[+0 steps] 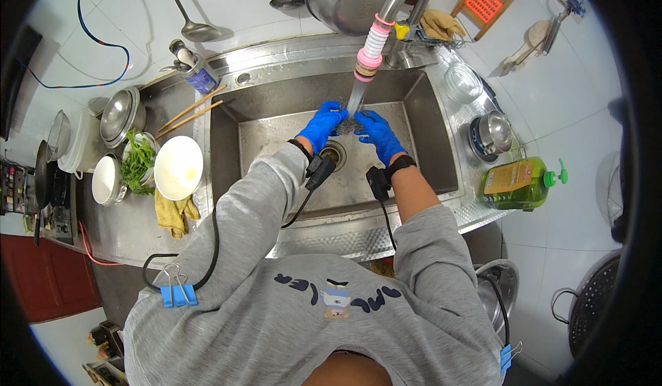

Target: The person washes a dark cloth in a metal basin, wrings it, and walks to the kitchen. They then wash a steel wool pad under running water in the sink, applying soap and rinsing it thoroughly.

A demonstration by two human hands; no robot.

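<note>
My left hand (325,125), in a blue glove, grips one side of a dark, mesh-like scouring pad (347,125) above the sink. On its other side my right hand (380,133), gloved too, has its fingers at the pad's edge; whether they grip it is unclear. Water runs onto the pad from the pink and white nozzle of the faucet (370,55). Below the hands lie the floor of the steel sink (279,143) and its round drain (332,156). My fingers partly hide the pad.
Left of the sink are wooden chopsticks (192,109), a white bowl (178,167), leafy greens (138,163), a yellow cloth (175,215) and a utensil holder (200,75). To the right stand a glass bowl (463,83), a metal cup (495,131) and a green pump bottle (517,183).
</note>
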